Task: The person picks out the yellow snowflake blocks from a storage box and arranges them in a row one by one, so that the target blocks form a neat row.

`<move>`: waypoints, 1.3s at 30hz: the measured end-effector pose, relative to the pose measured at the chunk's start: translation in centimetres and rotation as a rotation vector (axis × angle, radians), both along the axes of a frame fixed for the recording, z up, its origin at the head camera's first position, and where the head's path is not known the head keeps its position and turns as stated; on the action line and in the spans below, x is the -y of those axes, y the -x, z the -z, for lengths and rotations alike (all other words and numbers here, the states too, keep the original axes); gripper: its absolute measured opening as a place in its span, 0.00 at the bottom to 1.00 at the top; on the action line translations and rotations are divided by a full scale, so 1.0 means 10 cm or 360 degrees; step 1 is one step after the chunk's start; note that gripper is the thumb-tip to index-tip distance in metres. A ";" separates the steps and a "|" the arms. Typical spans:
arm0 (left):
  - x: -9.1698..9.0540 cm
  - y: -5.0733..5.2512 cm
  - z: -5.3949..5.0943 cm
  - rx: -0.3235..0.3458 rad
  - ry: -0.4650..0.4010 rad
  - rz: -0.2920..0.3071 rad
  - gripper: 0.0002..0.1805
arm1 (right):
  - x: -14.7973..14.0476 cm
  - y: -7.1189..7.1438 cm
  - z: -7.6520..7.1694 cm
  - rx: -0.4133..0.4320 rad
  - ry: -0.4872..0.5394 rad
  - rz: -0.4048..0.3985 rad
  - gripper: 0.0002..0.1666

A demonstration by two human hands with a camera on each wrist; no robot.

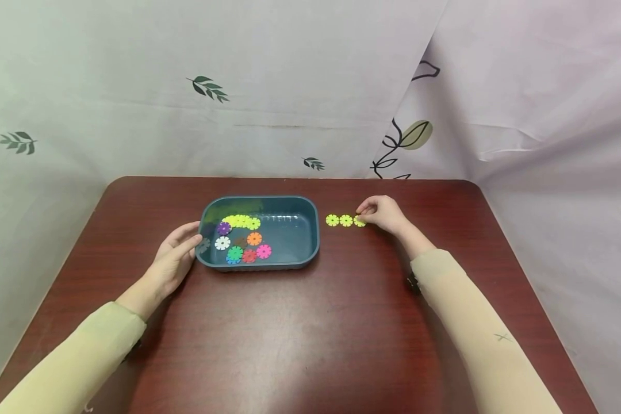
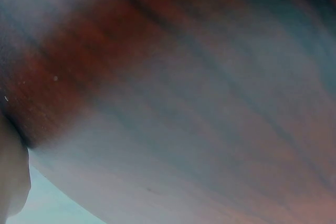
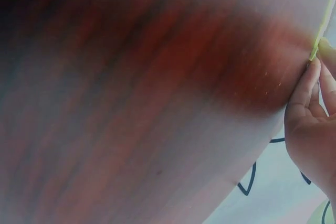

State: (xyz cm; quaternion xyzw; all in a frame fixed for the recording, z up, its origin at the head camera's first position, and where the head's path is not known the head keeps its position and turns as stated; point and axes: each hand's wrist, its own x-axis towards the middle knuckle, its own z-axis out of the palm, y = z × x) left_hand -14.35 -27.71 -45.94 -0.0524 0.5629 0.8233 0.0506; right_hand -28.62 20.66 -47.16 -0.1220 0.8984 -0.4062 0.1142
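My left hand (image 1: pixel 176 259) grips the left end of a blue-grey plastic tray (image 1: pixel 295 261), its thumb on the rim and its fingers along the outer side. Inside the tray's left half lie several notched flower-shaped discs: a yellow row (image 1: pixel 241 221), a purple disc (image 1: pixel 224 228), a white one (image 1: pixel 222 243), an orange one (image 1: pixel 255 238) and a pink one (image 1: pixel 264 251). To the tray's right, my right hand (image 1: pixel 385 214) pinches a yellow disc (image 1: pixel 359 222) at the end of a short row of yellow discs (image 1: pixel 346 221). In the right wrist view, thumb and fingertips meet at its yellow edge (image 3: pixel 315 51).
The dark red wooden table (image 1: pixel 290 328) has rounded far corners. A pale cloth (image 1: pixel 269 115) with leaf prints hangs behind it and on both sides. Mostly blurred tabletop fills the left wrist view.
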 end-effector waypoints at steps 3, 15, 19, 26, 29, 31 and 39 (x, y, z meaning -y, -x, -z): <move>0.00 -0.01 0.00 -0.0006 0.0006 0.0003 0.17 | 0.00 0.00 -0.01 0.0006 0.0001 0.0005 0.10; 0.00 -0.02 0.00 -0.0003 -0.0005 -0.0005 0.17 | -0.02 -0.02 -0.02 0.0090 0.0100 0.0056 0.11; 0.00 -0.02 0.01 -0.0009 -0.0010 -0.0003 0.17 | -0.02 -0.01 -0.04 0.0089 0.0131 0.0087 0.11; 0.00 -0.01 0.01 0.0010 0.0034 -0.0021 0.17 | 0.01 0.02 -0.11 0.0092 0.0219 0.0131 0.11; 0.00 -0.01 0.01 0.0006 0.0017 -0.0024 0.17 | 0.04 0.03 -0.16 0.0077 0.0257 0.0137 0.11; 0.00 -0.01 0.01 0.0002 0.0007 -0.0022 0.17 | 0.07 0.05 -0.20 0.0063 0.0271 0.0136 0.12; -0.01 -0.01 0.00 -0.0005 0.0011 -0.0014 0.16 | 0.29 0.07 -0.41 0.0011 0.0292 0.0078 0.12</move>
